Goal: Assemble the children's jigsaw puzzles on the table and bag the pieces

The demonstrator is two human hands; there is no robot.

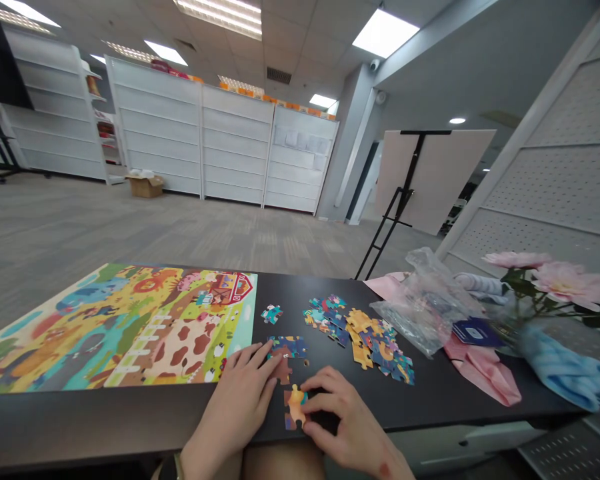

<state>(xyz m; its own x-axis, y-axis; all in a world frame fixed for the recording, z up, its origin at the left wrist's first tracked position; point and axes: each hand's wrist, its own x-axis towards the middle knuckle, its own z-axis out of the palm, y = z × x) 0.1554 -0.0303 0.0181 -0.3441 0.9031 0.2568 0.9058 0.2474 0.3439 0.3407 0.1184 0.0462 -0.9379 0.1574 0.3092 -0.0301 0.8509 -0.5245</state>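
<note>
Pieces (283, 368) lie partly beneath the left hand (244, 388), fingers extended, probably for steadying; the right hand (339, 410), fingers parted, touches a yellow piece (295, 403), perhaps controlling its angle.

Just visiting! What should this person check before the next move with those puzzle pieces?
Left hand at the brown piece: ok, fingertips over it.
Right hand at the yellow piece: ok, fingertips at its edge.
Everything loose in the pile: not ok, a lone piece lies nearer the picture sheet.
Plastic bag away from both hands: ok, right of the pile.
Yellow piece fits brown piece: cannot tell.
</note>
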